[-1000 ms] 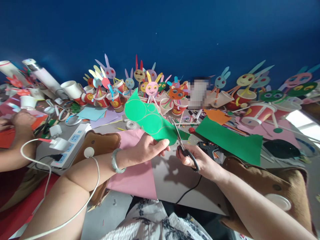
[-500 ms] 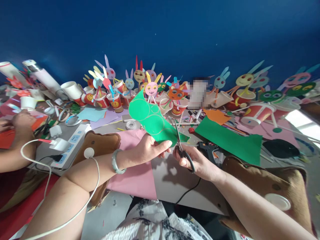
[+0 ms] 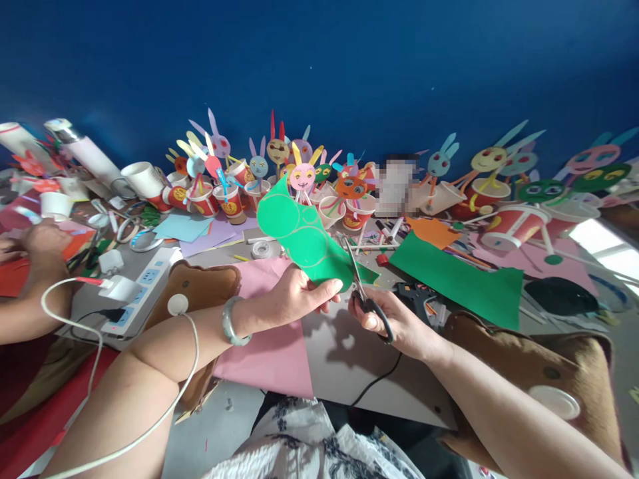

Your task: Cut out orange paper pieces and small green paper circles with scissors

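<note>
My left hand [image 3: 302, 293] pinches the lower edge of a piece of green paper [image 3: 304, 246], thumb on top. Pale circle outlines of different sizes are drawn on the paper. In my right hand [image 3: 389, 319] is a pair of scissors [image 3: 360, 286], fingers in the black handles. The blades lie at the right part of the green paper, where a narrow pointed strip sticks out past them. Whether the blades are fully closed is hard to see. Pink paper [image 3: 269, 352] lies flat under my left wrist, which wears a pale bangle.
Paper cups [image 3: 357, 213] with paper animal faces line the blue wall. A green sheet [image 3: 464, 279] and a black glue gun [image 3: 417, 299] lie at the right. On the left are a power strip [image 3: 144, 286], a white cable and another person's hand [image 3: 47, 236].
My right hand and the scissors have shifted very slightly right and down. The green paper and my left hand stay almost where they were.
</note>
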### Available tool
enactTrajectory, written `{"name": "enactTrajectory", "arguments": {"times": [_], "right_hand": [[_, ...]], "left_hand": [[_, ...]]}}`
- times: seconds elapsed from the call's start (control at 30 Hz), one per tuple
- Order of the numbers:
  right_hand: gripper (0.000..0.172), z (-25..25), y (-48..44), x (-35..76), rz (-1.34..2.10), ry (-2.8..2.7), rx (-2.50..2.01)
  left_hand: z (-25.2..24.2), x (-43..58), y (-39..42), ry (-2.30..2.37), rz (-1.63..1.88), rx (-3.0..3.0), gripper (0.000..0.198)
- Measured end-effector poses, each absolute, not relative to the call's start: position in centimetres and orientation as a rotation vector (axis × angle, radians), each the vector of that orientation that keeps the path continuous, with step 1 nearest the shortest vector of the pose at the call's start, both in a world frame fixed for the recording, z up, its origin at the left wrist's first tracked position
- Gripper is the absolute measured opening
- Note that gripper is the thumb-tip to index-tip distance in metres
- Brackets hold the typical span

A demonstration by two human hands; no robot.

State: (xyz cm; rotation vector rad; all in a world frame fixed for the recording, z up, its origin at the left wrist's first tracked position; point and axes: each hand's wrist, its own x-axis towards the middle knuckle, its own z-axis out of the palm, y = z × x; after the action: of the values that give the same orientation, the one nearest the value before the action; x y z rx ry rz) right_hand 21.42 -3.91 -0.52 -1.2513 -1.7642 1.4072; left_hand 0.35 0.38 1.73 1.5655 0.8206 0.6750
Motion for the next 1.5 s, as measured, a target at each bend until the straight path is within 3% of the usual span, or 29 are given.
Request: {"name": "enactTrajectory", "arguments": {"times": [1.5], "right_hand": [[0.073,-0.34,-3.74,21.49,1.352,-1.745,-1.280]], "left_hand": [[2.21,0.04,0.76,0.803,0.641,1.588,0.032]]}}
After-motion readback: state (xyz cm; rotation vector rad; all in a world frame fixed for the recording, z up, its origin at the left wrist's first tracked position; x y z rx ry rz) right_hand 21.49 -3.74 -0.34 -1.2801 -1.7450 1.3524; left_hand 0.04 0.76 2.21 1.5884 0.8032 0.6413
